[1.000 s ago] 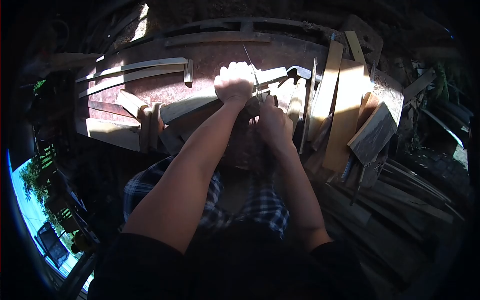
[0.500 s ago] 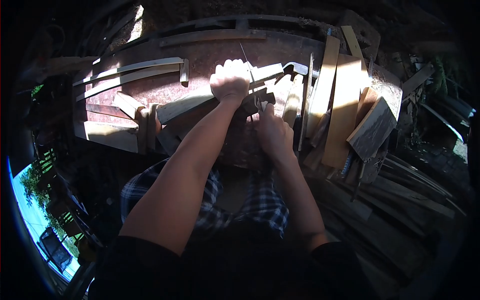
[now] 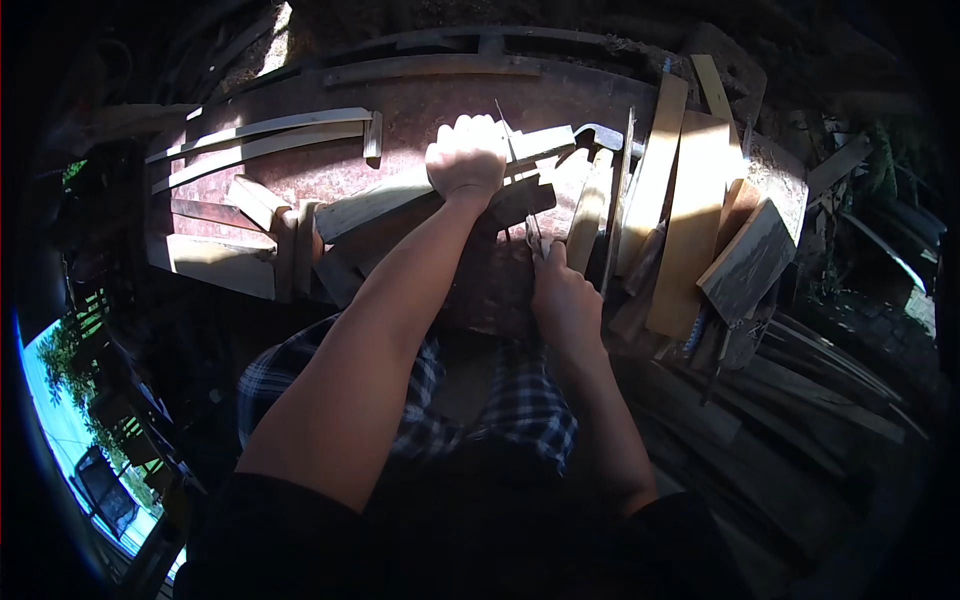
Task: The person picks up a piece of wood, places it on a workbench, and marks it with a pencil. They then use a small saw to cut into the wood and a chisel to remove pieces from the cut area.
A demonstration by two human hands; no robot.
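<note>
My left hand (image 3: pixel 467 160) is closed over a pale wooden board (image 3: pixel 378 202) and presses it down on the workbench. The board lies slantwise, and its far end (image 3: pixel 548 142) sticks out to the right of that hand. My right hand (image 3: pixel 568 298) is wrapped round the handle of a handsaw (image 3: pixel 535 232), nearer to my body. Seen almost edge-on, the thin blade runs up past the board, just right of my left hand. A dark wooden block (image 3: pixel 527 203) sits below the board, beside the blade. My fingers hide most of the saw handle.
Several planks (image 3: pixel 693 215) lie at the right of the workbench (image 3: pixel 420 100), near a curved metal tool head (image 3: pixel 603 134). Long thin strips (image 3: pixel 265 148) and short wood pieces (image 3: pixel 222 270) are at the left. More lumber (image 3: pixel 800 400) lies low at the right.
My right hand has drawn the handsaw back toward my body and slightly right. My left hand keeps its hold on the board, and the view has shifted a little.
</note>
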